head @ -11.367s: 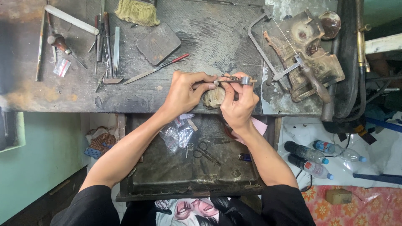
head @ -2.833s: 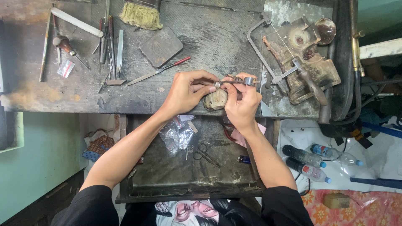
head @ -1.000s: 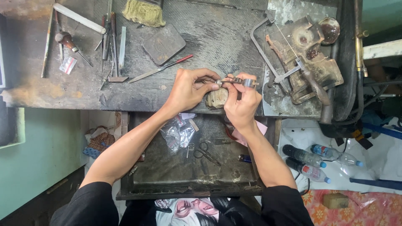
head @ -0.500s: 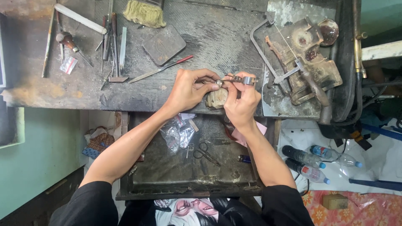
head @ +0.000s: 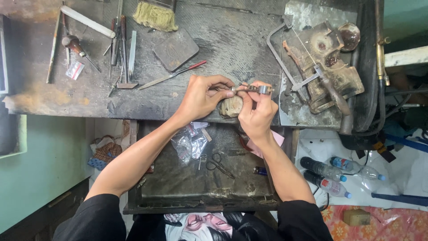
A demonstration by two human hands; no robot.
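Note:
My left hand (head: 203, 96) pinches a small metal piece (head: 233, 89) at its fingertips, just above a worn wooden bench peg (head: 231, 107) at the front edge of the dark workbench (head: 232, 40). My right hand (head: 257, 114) grips a slim metal tool (head: 249, 89) whose tip meets that piece. A ring sits on a finger of the right hand (head: 264, 89). Both hands are close together, touching at the work.
A jeweller's saw (head: 292, 58) and a battered metal block (head: 327, 67) lie right. Files and gravers (head: 120, 44), a red-handled file (head: 171, 75), a brush (head: 155, 15) and a flat slab (head: 176, 49) lie left. The open drawer (head: 178, 187) holds scissors (head: 218, 164) and plastic bags (head: 189, 143). Bottles (head: 332, 176) lie on the floor.
Both hands stay at the bench peg with only small shifts of the fingers and tool. The view has moved slightly.

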